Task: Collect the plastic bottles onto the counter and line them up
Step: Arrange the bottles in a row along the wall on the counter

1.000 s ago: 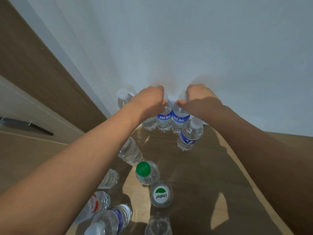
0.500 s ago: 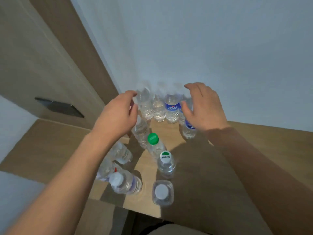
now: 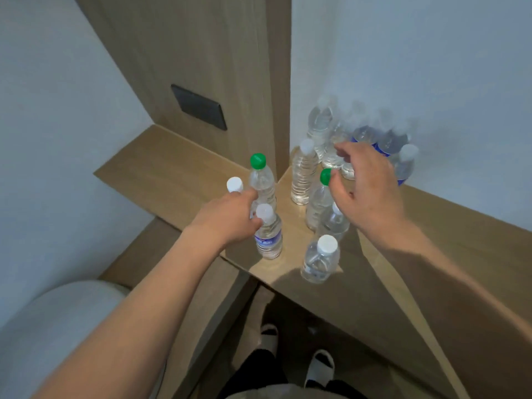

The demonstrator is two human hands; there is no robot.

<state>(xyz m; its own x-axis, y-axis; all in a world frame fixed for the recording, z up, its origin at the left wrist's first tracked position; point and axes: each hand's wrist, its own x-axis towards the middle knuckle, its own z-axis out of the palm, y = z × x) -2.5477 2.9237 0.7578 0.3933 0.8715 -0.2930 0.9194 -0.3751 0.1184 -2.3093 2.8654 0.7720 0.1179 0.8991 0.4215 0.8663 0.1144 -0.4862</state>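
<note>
Several clear plastic bottles stand on the wooden counter (image 3: 431, 226). A blurred row (image 3: 364, 136) lines the white wall at the back. In front of it stand a tall white-capped bottle (image 3: 302, 180), a green-capped one (image 3: 316, 203) and a short white-capped one (image 3: 319, 259) near the counter's edge. At the left corner are another green-capped bottle (image 3: 260, 180) and a blue-labelled bottle (image 3: 269, 237). My left hand (image 3: 227, 218) is in among this left group, its fingertips hidden. My right hand (image 3: 365, 188) hovers open, fingers spread, over the green-capped middle bottle.
A wooden panel with a black plate (image 3: 198, 106) rises at the back left, above a lower wooden shelf (image 3: 161, 168). A grey rounded seat (image 3: 57, 326) sits at the bottom left. My feet in white slippers (image 3: 319, 364) stand below the counter's edge.
Both hands let go of the back-row bottles and drew back. My left hand moved to the left group, my right over the green-capped bottle. The view pulled back and turned left.
</note>
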